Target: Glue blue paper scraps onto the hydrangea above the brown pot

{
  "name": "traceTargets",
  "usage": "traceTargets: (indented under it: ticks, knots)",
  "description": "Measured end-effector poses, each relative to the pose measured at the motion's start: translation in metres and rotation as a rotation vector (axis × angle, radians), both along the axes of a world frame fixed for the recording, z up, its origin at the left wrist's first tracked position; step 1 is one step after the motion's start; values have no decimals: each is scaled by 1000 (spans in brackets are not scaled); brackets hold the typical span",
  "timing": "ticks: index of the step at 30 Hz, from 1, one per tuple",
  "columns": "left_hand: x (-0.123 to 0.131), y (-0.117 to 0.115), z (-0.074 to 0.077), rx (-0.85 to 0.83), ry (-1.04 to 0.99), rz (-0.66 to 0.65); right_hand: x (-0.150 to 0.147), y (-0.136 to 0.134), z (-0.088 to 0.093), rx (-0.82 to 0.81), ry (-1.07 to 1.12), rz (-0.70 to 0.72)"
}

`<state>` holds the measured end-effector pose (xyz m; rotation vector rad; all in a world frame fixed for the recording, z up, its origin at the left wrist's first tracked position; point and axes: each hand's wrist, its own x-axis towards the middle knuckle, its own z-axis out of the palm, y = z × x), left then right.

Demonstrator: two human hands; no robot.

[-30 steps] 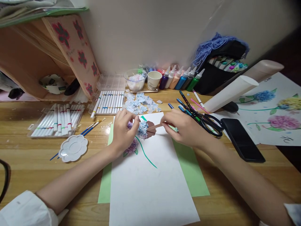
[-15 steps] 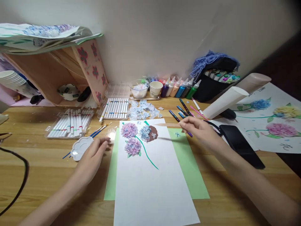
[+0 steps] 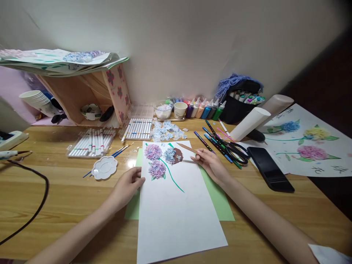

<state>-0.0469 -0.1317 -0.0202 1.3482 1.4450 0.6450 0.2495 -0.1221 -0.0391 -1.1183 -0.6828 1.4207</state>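
a wooden table (image 3: 63, 198) stood against a pale wall, crowded with craft things. in the middle lay one white sheet (image 3: 176, 220) on top of one green sheet (image 3: 220, 201). three paper flowers (image 3: 157, 168) were stuck near the white sheet's top – two purplish, and one blue that half covered a brown disc.

our left hand (image 3: 129, 185) rested at the white sheet's left edge, fingers loose and apart, the tips touching the paper. our right hand (image 3: 210, 163) lay at the sheet's right edge, fingers pinched together on one wooden stick (image 3: 186, 147), whose free end pointed toward the blue flower.

behind the sheet we saw a heap of paper scraps (image 3: 167, 130) – too many to count. to the left were two marker trays (image 3: 89, 143) and one white palette (image 3: 104, 168). along the wall stood one bowl (image 3: 162, 110), one paper cup (image 3: 180, 109) and, as far as we could count, six paint bottles (image 3: 205, 109). to the right lay one pair of scissors (image 3: 238, 152), one dark phone (image 3: 271, 169), two rolled tubes (image 3: 254, 123) and another sheet (image 3: 302, 165) bearing three flowers.
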Motion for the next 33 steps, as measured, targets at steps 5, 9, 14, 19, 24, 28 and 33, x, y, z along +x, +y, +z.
traceTargets:
  ticks: [5, 9, 14, 19, 24, 28, 33]
  knots:
    - [-11, 13, -9, 181, 197, -70, 18, -14, 3, 38, -35, -87]
    - [-21, 46, -9, 277, 318, -183, 27, -15, 9, 65, -22, -185]
    - [-13, 80, -3, 384, 447, -260, 24, -8, 4, 94, 25, -192]
    - [32, 57, 11, 747, 515, -307, 20, -8, -6, 116, 43, -143]
    - [85, 21, 10, 706, 638, -510, 19, -13, -10, 91, 8, -116]
    - [99, 15, 1, 712, 727, -478, 19, -15, -9, 101, -38, -128]
    - [97, 16, -7, 763, 690, -452, 23, -16, -7, 164, -137, -128]
